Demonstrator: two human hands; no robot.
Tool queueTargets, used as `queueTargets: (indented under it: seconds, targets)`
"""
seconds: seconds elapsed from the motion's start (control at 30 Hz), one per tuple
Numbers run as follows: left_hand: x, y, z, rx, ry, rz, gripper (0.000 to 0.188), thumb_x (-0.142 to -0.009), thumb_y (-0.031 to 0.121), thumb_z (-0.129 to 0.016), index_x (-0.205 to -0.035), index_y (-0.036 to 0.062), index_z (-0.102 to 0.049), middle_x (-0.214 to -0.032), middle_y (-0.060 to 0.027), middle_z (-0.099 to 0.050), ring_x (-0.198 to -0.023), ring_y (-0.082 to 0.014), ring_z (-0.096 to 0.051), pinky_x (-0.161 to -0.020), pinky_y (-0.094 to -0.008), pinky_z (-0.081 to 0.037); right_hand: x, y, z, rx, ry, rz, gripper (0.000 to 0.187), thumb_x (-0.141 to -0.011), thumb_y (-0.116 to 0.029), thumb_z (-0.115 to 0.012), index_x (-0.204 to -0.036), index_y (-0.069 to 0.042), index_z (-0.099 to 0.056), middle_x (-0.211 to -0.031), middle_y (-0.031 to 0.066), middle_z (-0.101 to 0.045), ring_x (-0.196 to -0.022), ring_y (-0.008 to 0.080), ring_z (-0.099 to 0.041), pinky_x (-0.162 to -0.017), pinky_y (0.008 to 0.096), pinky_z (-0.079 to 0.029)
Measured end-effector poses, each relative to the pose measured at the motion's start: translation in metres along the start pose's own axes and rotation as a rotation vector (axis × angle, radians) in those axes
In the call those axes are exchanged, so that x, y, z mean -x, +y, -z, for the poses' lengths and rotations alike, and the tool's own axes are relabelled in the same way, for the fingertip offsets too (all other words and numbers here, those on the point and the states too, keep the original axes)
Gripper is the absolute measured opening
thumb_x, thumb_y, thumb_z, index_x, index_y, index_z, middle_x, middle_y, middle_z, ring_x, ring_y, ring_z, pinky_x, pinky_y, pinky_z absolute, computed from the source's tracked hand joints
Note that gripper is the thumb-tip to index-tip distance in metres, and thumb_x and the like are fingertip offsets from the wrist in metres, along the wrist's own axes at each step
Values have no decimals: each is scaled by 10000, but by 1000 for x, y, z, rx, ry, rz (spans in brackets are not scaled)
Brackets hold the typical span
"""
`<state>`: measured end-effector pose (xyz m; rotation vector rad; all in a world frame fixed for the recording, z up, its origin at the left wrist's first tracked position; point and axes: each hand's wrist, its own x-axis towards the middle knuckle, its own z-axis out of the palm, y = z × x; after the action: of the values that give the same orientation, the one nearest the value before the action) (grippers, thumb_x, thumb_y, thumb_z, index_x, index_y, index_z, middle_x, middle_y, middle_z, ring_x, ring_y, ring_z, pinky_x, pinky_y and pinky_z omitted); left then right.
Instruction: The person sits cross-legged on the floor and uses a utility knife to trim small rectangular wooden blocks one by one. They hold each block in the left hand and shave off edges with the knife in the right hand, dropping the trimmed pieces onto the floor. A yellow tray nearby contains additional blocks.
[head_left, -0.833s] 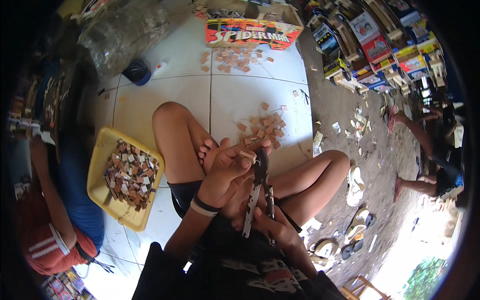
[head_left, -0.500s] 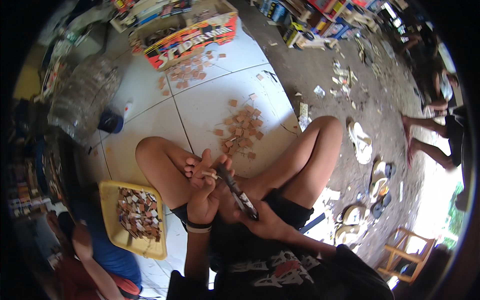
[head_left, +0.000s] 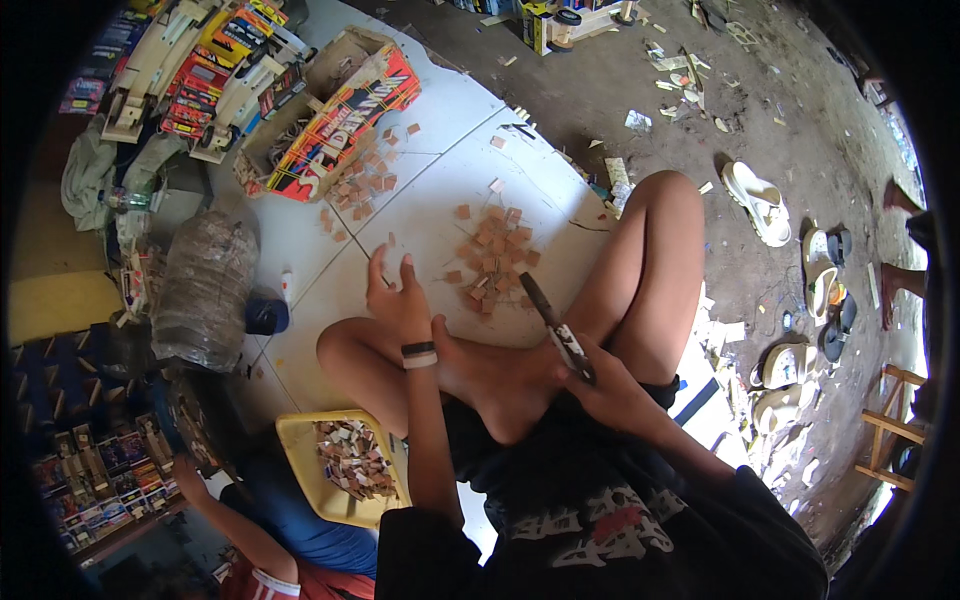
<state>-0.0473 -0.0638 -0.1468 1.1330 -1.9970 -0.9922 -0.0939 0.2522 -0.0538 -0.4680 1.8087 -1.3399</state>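
Observation:
My left hand reaches forward over the white tiles, its fingers spread apart. A small brown wooden piece shows just beyond its fingertips, apart from them as far as I can see. In my closed right hand, above my lap, is a long dark knife-like tool with black-and-white marks near the grip; its exact kind is unclear. Beyond my legs lies a loose heap of small square wooden pieces, some with thin sticks or nails. A second scatter of squares lies farther off by a cardboard box.
The printed cardboard box stands at the far left beside wooden toy trucks. A yellow tray of small pieces sits by my left leg, near another person's arm. A blue cup, wrapped bundle and sandals lie around.
My left hand has moved forward, away from the tool, and its fingers have spread from the small piece. My right hand has moved right with the tool. The view has turned.

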Motion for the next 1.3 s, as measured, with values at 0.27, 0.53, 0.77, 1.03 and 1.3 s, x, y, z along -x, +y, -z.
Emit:
queueTargets:
  seconds: [0.27,0.53,0.77,1.03,1.3]
  targets:
    - [3,-25,-27,-533,-518,-116,293,-824,48,-843,-1097,61,-740,-1053,-127,-775,-1041,-353,-736,-884,-454,-578,6,6,14,-56,-30,-96,448,-1111,-176,-603,-1507,-6,-480,-1000,68,-691,-944,157,-684,-868,325,-553]
    - [4,-1,-12,-338,-505,-143,231,-890,27,-804,-1109,42,-729,-999,-116,-775,-983,-267,-755,-854,-385,-588,1,-4,20,-126,-42,-91,435,-1059,-114,-643,-1453,5,-504,-904,208,-657,-856,282,-688,-827,421,-540]
    - [47,76,24,721,-338,260,203,-1044,30,-688,-1226,-27,-619,-1218,-165,-733,-1131,-233,-718,-1030,-340,-567,-3,-13,5,-80,23,48,405,-1046,-103,-641,-1413,-2,-503,-876,240,-655,-822,378,-692,-801,443,-532]
    - [87,119,22,685,-295,180,183,-1023,-27,-689,-1188,-20,-609,-1253,-195,-722,-1154,-232,-709,-1080,-352,-561,2,-34,0,-103,-103,14,437,-1038,-101,-636,-1442,-8,-499,-969,310,-698,-932,477,-717,-808,485,-545]
    - [91,114,28,620,-297,76,185,-1029,-36,-667,-1202,-23,-603,-1293,-206,-698,-1174,-235,-693,-1048,-362,-595,2,-42,2,-130,-188,43,485,-1053,-120,-628,-1491,13,-468,-1004,304,-724,-986,453,-739,-862,468,-547]
